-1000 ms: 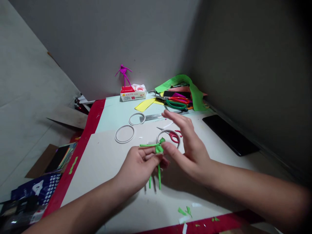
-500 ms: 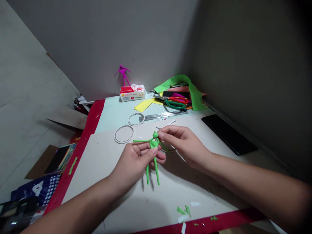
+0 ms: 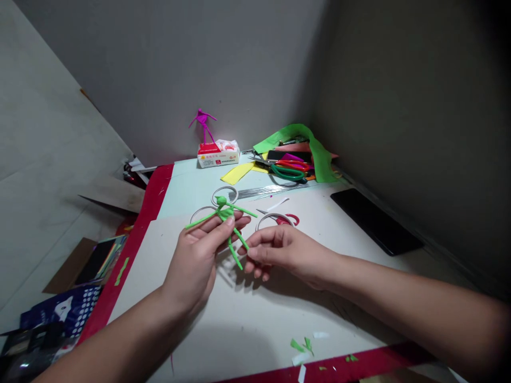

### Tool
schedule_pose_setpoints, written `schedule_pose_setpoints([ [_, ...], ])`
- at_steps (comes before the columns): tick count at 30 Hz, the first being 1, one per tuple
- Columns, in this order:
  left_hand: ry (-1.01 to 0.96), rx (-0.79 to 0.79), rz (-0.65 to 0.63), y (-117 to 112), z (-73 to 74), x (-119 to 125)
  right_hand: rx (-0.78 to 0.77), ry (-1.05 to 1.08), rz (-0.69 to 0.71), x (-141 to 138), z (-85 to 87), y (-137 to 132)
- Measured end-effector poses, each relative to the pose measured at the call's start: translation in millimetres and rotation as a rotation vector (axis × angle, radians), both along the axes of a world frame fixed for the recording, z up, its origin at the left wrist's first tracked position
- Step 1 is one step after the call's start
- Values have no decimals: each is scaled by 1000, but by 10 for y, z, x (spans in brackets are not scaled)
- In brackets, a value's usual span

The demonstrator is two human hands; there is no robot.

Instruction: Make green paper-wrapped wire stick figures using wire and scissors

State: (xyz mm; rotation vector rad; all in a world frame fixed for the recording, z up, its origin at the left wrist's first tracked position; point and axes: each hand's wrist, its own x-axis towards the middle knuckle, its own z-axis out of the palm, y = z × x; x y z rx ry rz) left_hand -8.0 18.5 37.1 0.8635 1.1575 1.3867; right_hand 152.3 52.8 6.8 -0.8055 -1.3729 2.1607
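Observation:
My left hand (image 3: 197, 260) pinches the torso of a small green paper stick figure (image 3: 225, 215) between thumb and fingers, lifted above the white board. The figure's arms spread sideways and its legs slant down to the right. My right hand (image 3: 285, 250) pinches the end of one green leg with thumb and forefinger, its other fingers curled under. Behind the hands lie white tape rings (image 3: 223, 194) and small red-handled scissors (image 3: 288, 219).
A magenta stick figure (image 3: 203, 123) stands on a tissue pack (image 3: 218, 153) at the back wall. Green and red scissors (image 3: 289, 167), yellow paper (image 3: 239, 171), green crepe paper (image 3: 315, 143) and wires lie nearby. A black phone (image 3: 375, 219) lies right. Green scraps (image 3: 302, 344) lie near the front edge.
My left hand has raised the green figure up and to the left, tilting it. My right hand has moved from the figure's head down to the end of one leg.

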Motion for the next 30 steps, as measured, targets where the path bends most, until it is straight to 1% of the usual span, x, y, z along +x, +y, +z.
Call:
schedule_pose_setpoints([
  [5, 49, -103, -126, -2, 44, -32, 141, -40, -95, 8, 32, -17],
  [7, 70, -107, -141, -13, 64, -40, 163, -54, -116, 19, 50, -20],
  [9, 91, -96, -123, -21, 71, -46, 150, -29, -125, 27, 57, -18],
  [11, 92, -90, -113, -23, 68, -49, 104, 3, -99, 32, 48, -4],
  [15, 99, -92, -150, -24, 48, -37, -11, 10, 97, 39, -4, 33],
  [17, 120, -86, -135, -33, 30, -20, -26, 18, 145, 35, -41, 34],
  [21, 203, -43, -82, -63, -27, 22, -90, 27, 104, 8, -107, -6],
  [24, 239, -23, -74, -83, -68, 59, -133, -12, 73, -29, -135, -57],
  [27, 222, -36, -81, -94, -91, 95, -119, -60, 51, -78, -146, -110],
  [30, 204, -60, -106, -100, -114, 112, -56, -103, 21, -126, -158, -149],
])
